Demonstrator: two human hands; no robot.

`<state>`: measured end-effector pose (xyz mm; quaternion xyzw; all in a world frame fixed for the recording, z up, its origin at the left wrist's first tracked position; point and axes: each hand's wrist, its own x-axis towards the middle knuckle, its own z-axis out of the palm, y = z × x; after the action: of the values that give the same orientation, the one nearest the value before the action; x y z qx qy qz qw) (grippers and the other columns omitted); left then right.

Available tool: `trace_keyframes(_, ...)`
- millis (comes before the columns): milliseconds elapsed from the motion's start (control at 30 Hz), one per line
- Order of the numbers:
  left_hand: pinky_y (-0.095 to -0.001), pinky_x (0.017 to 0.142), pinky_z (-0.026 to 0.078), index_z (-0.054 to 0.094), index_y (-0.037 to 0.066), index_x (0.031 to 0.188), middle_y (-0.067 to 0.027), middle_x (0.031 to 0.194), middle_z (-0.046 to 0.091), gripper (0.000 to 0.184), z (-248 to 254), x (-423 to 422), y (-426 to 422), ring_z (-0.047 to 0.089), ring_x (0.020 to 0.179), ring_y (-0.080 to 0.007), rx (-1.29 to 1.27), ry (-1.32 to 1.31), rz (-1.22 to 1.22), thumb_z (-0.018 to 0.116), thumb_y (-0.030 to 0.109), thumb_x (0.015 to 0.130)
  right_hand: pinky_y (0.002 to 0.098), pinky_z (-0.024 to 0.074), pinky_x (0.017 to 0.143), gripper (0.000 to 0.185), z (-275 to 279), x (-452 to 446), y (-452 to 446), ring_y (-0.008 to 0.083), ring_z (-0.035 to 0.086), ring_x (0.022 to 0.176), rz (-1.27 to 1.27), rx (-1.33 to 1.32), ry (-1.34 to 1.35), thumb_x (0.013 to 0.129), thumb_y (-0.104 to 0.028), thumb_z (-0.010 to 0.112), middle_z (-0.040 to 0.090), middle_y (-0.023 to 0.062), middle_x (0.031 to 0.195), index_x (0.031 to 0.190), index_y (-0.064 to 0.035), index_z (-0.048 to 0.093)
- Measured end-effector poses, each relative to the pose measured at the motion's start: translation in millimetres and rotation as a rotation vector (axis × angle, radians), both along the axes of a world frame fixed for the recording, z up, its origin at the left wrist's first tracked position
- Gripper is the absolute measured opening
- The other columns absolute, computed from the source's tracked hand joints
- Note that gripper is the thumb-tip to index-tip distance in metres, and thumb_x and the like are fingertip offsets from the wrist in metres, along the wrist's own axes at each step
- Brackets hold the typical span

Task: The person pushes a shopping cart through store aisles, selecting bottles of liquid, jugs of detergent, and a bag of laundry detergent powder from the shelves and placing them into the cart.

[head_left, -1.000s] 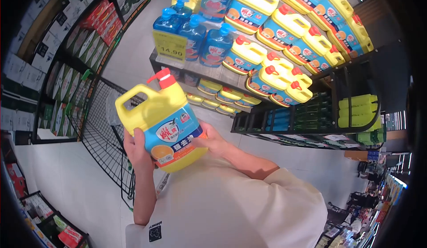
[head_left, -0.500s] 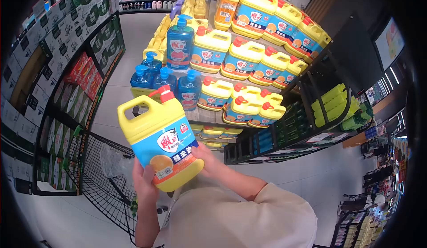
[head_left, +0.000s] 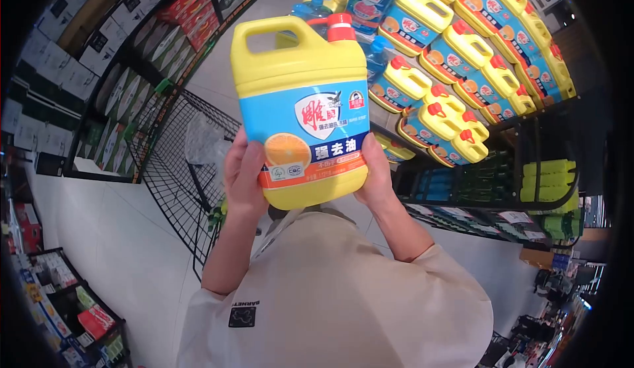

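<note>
A large yellow jug of dish soap (head_left: 300, 67) with a red cap and a blue label showing an orange slice is held up in front of my chest. My left hand (head_left: 246, 173) grips its lower left side, thumb on the front. My right hand (head_left: 376, 170) clasps the lower right side, its other fingers hidden behind the jug. The jug stands nearly upright, label facing me, its handle at the upper left. Beyond it, matching yellow jugs (head_left: 456, 51) stand in rows on a stepped display, with blue pump bottles (head_left: 370, 1) beside them.
A black wire shopping cart (head_left: 175, 176) with a clear plastic bag (head_left: 205, 140) in it stands to my left. Shelves with red boxes (head_left: 191, 14) line the left side. A dark rack with green packs (head_left: 548, 180) is on the right. Pale tiled floor lies around me.
The jug has been raised closer and turned from a tilt to nearly upright. My right hand has shifted along its side. The view has swung, so the display now appears further right.
</note>
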<state>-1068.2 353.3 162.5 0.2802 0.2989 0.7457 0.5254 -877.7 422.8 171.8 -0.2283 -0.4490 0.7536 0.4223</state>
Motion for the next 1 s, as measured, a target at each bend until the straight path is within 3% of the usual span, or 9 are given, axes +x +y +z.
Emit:
trace_keyframes(67, -0.0372, 0.087, 0.055, 0.047, -0.002, 0.128, -0.0135, 0.117, 0.062, 0.047, -3, -2, -2, 0.065, 0.102, -0.0218, -0.027, 0.005, 0.046, 0.049, 0.037, 0.1, 0.0381, 0.0486, 0.098, 0.058, -4, -1, -2, 0.0228, 0.061, 0.116, -0.002, -0.033, -0.017, 0.103, -0.049, 0.04, 0.059, 0.0131, 0.13, 0.136, -0.0022, 0.046)
trace_keyframes(133, -0.031, 0.093, 0.052, 0.045, -0.003, 0.136, -0.0112, 0.123, 0.062, 0.044, -7, -5, -6, 0.062, 0.109, -0.0161, 0.061, -0.097, -0.037, 0.051, 0.024, 0.102, 0.0383, 0.0482, 0.099, 0.059, -3, -3, -1, 0.0228, 0.06, 0.117, 0.03, -0.021, -0.018, 0.103, -0.049, 0.04, 0.059, 0.0131, 0.13, 0.137, -0.0021, 0.046)
trace_keyframes(300, -0.0311, 0.092, 0.052, 0.045, -0.003, 0.136, -0.0113, 0.123, 0.062, 0.044, -8, -5, -13, 0.062, 0.109, -0.0163, 0.008, -0.123, 0.024, 0.051, 0.025, 0.102, 0.032, 0.0446, 0.1, 0.06, -2, -8, -2, 0.0177, 0.057, 0.118, 0.079, 0.005, 0.016, 0.103, -0.044, 0.046, 0.056, 0.0125, 0.132, 0.141, 0.0024, 0.039)
trace_keyframes(467, -0.0311, 0.091, 0.053, 0.048, -0.002, 0.135, -0.0101, 0.121, 0.063, 0.042, -10, -7, -22, 0.063, 0.108, -0.016, -0.042, -0.123, 0.081, 0.05, 0.026, 0.103, 0.0341, 0.0469, 0.098, 0.058, -8, -16, -4, 0.0194, 0.06, 0.116, 0.082, 0.003, -0.021, 0.103, -0.045, 0.045, 0.058, 0.0129, 0.13, 0.138, 0.0011, 0.043)
trace_keyframes(567, -0.0393, 0.089, 0.056, 0.048, -0.003, 0.13, -0.0167, 0.121, 0.062, 0.05, -18, -10, -26, 0.066, 0.106, -0.025, -0.117, -0.043, 0.149, 0.045, 0.039, 0.103, 0.036, 0.0493, 0.097, 0.057, -10, -21, -5, 0.0212, 0.063, 0.113, 0.074, 0.011, -0.052, 0.102, -0.047, 0.044, 0.061, 0.0132, 0.127, 0.134, -0.0003, 0.048)
trace_keyframes(633, -0.0302, 0.09, 0.053, 0.052, 0.0, 0.131, -0.0083, 0.118, 0.064, 0.041, -19, -10, -29, 0.063, 0.106, -0.0148, -0.082, -0.115, 0.134, 0.05, 0.031, 0.104, 0.0357, 0.0493, 0.097, 0.056, -10, -23, -4, 0.021, 0.063, 0.113, 0.097, 0.013, -0.053, 0.102, -0.047, 0.045, 0.061, 0.0133, 0.127, 0.133, -0.0002, 0.049)
trace_keyframes(767, -0.0301, 0.09, 0.053, 0.053, 0.0, 0.13, -0.0082, 0.117, 0.064, 0.042, -21, -12, -35, 0.063, 0.105, -0.0143, -0.095, -0.115, 0.154, 0.05, 0.032, 0.104, 0.0309, 0.0446, 0.1, 0.056, -14, -27, -4, 0.0161, 0.057, 0.117, 0.167, -0.03, 0.0, 0.104, -0.039, 0.045, 0.057, 0.0116, 0.131, 0.141, 0.0028, 0.041)
trace_keyframes(833, -0.0383, 0.088, 0.057, 0.051, -0.002, 0.126, -0.0159, 0.118, 0.064, 0.051, -21, -12, -37, 0.067, 0.104, -0.0238, -0.153, -0.044, 0.21, 0.047, 0.042, 0.103, 0.0309, 0.0447, 0.099, 0.056, -17, -28, -4, 0.0162, 0.057, 0.117, 0.175, -0.042, -0.005, 0.104, -0.039, 0.045, 0.057, 0.0116, 0.13, 0.141, 0.0029, 0.041)
trace_keyframes(1000, -0.0369, 0.088, 0.057, 0.051, -0.002, 0.127, -0.0149, 0.118, 0.064, 0.05, -30, -15, -42, 0.067, 0.104, -0.0223, -0.144, -0.076, 0.25, 0.047, 0.042, 0.103, 0.0306, 0.0449, 0.099, 0.056, -22, -32, -3, 0.0159, 0.057, 0.116, 0.234, -0.062, 0.001, 0.102, -0.038, 0.052, 0.058, 0.0111, 0.13, 0.14, 0.0022, 0.042)
